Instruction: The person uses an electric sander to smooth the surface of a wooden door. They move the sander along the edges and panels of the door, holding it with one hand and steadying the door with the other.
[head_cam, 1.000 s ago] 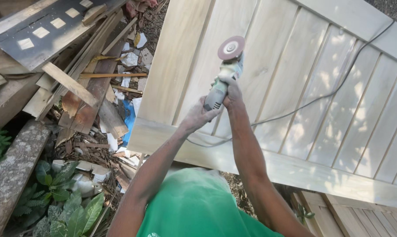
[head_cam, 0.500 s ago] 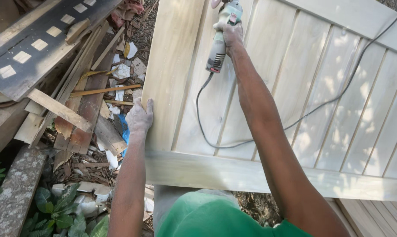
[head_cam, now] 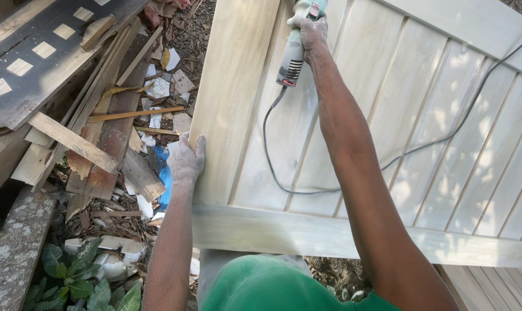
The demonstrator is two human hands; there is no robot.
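far out at the top of the view, my right hand (head_cam: 310, 30) is shut tight around the grey power sander (head_cam: 292, 52), and my arm is stretched almost straight to reach it. the sander's front end goes past the top edge, so i cannot see the part that rubs the wood. its long body points away from me, along the same line as the slats of the pale wooden door (head_cam: 387, 132) lying flat under it. a black cord (head_cam: 284, 178) hangs from the back of the tool, loops across the slats and runs off to the right. my left hand (head_cam: 186, 161) is much nearer to me. its grip is not holding anything; the fingers are curled over the left side edge of the door, pressing on it. just beside that edge, down on the ground, lies a pile of scrap wood (head_cam: 99, 150) and broken bits.
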